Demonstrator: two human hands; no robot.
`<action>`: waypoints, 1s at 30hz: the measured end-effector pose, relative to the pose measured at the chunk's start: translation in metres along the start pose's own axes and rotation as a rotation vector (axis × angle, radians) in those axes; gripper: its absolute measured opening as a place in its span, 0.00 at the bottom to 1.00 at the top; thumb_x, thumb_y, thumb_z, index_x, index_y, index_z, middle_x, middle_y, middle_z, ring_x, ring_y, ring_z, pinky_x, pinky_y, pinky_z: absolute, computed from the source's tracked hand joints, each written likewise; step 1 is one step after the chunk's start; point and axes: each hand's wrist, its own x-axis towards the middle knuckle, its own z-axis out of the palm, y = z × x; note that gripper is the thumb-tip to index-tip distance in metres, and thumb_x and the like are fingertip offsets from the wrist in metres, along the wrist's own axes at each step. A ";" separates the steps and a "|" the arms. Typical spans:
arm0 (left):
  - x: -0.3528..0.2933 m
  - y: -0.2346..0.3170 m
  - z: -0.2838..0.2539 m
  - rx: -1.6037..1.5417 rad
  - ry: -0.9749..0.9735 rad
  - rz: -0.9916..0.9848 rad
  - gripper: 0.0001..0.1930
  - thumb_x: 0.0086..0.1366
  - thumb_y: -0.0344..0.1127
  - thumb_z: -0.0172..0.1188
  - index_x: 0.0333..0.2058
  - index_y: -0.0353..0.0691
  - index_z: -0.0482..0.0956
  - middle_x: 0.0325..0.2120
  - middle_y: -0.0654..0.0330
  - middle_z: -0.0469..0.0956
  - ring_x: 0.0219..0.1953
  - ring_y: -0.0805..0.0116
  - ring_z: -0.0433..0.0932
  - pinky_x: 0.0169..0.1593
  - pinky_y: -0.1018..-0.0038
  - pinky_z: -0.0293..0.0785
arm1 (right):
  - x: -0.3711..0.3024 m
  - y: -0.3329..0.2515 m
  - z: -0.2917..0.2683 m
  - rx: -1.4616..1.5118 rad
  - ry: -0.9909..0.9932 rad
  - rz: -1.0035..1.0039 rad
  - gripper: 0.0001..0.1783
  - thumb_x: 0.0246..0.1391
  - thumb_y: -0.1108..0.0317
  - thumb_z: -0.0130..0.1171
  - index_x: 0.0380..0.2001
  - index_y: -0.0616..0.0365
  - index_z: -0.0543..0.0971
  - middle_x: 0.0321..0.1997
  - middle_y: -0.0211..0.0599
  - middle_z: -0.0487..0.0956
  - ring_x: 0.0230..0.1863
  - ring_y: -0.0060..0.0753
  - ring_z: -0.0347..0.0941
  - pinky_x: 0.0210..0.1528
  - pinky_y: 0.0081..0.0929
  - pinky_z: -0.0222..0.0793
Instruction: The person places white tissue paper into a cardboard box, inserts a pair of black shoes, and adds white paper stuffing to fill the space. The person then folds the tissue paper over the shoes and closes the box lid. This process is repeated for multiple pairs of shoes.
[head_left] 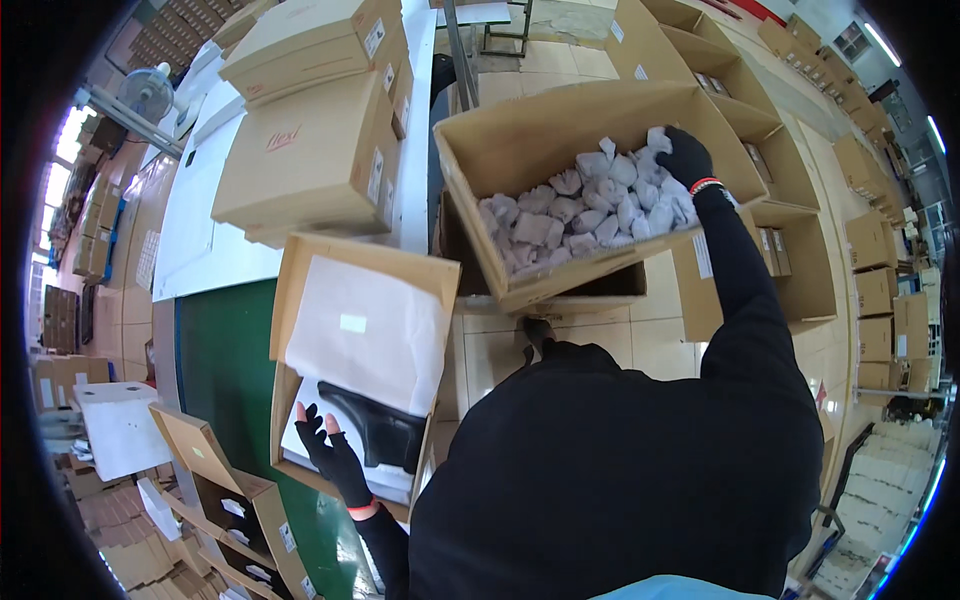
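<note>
My left hand (338, 458), in a black glove with bare fingertips, hovers with fingers spread over an open shoe box (282, 320). Inside that box a black boot (388, 428) lies on white paper, and a white sheet (365, 300) with a pale label covers the raised lid side. Off to the right, my gloved right hand (686, 158) reaches into a large carton (530, 145) filled with crumpled paper wads (590, 205). Its fingers close on one paper wad (658, 140) at the carton's far right corner; the palm side is hidden.
Closed shoe boxes (300, 160) are stacked on the white table (225, 262) at the far left. Open boxes (262, 510) stand at the lower left on a green surface (225, 350). A divided carton rack (800, 250) rises beyond the large carton.
</note>
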 end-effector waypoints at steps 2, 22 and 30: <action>0.004 0.033 0.036 -0.013 0.068 0.055 0.20 0.67 0.28 0.51 0.58 0.33 0.67 0.44 0.55 0.75 0.43 0.69 0.72 0.44 0.75 0.70 | 0.028 0.053 0.022 -0.212 -0.265 0.170 0.38 0.38 0.56 0.69 0.56 0.49 0.71 0.53 0.46 0.75 0.53 0.50 0.72 0.55 0.40 0.69; 0.005 0.189 0.176 -0.025 -0.003 -0.116 0.13 0.66 0.29 0.53 0.48 0.33 0.75 0.37 0.58 0.78 0.39 0.71 0.75 0.43 0.75 0.69 | 0.132 0.140 0.096 0.322 -0.411 0.129 0.15 0.47 0.64 0.61 0.38 0.59 0.80 0.37 0.42 0.81 0.37 0.38 0.78 0.41 0.37 0.75; 0.008 0.215 0.179 0.051 0.032 0.709 0.27 0.52 0.33 0.69 0.52 0.37 0.73 0.49 0.45 0.73 0.49 0.45 0.74 0.51 0.58 0.71 | 0.059 -0.164 -0.027 1.383 -0.525 -0.162 0.19 0.52 0.73 0.56 0.49 0.65 0.74 0.39 0.30 0.78 0.39 0.20 0.73 0.44 0.25 0.70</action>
